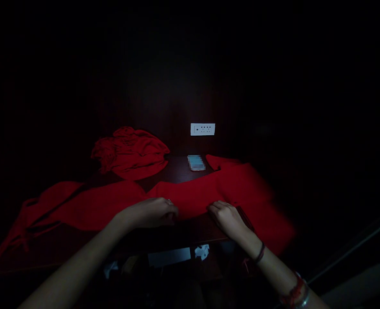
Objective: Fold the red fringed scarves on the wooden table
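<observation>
A long red cloth (pixel 196 193) lies spread across a dark table (pixel 183 234), with strips or ties at its left end. My left hand (pixel 159 211), a ring on one finger, is at the cloth's near edge with its fingers curled down; the fingertips are dim. To the right, my right hand (pixel 225 215) rests at the same near edge, fingers bent and close together on the red fabric. What either hand pinches, if anything, is too dark to make out. A dark band and red bracelets circle the right wrist and forearm.
Behind the cloth sits a bunched red fabric (pixel 135 152) on the left. A pale blurred rectangular item (pixel 196 162) lies near the back, below a white wall socket (pixel 202 129). Beneath the table edge show a white flat item (pixel 169 257) and crumpled white paper (pixel 202 252).
</observation>
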Demonstrator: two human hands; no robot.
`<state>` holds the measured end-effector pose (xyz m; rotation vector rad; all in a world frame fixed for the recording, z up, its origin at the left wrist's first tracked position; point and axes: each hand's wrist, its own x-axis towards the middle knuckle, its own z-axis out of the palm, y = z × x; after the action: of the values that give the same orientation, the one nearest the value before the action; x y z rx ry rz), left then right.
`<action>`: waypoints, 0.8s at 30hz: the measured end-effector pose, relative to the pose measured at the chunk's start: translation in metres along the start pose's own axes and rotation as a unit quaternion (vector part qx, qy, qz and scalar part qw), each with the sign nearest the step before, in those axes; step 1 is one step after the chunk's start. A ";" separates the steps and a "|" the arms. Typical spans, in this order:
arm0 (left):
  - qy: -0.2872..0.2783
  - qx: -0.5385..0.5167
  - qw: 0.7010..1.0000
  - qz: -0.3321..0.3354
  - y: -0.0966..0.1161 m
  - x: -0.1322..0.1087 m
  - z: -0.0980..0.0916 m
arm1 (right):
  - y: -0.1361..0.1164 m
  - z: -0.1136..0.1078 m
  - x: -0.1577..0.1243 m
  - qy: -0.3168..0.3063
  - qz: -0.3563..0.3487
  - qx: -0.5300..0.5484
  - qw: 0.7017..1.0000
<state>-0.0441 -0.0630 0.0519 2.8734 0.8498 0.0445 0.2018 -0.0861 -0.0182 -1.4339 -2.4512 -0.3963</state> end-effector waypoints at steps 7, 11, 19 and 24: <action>0.098 0.048 0.994 -0.014 0.023 0.048 0.011 | 0.012 0.005 -0.018 0.106 0.059 0.096 0.988; 0.031 0.117 0.993 -0.015 0.030 0.070 0.038 | 0.032 0.002 -0.033 0.121 0.078 0.118 0.982; 0.052 0.142 0.988 -0.040 0.009 0.091 0.046 | 0.049 -0.013 -0.039 0.101 0.046 0.091 0.990; 0.077 0.135 0.987 -0.039 -0.001 0.097 0.046 | 0.039 -0.010 -0.024 0.061 -0.008 0.021 0.998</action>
<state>0.0401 -0.0153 0.0051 3.1169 1.0717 0.1552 0.2485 -0.0907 -0.0138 -1.3341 -2.3616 -0.4204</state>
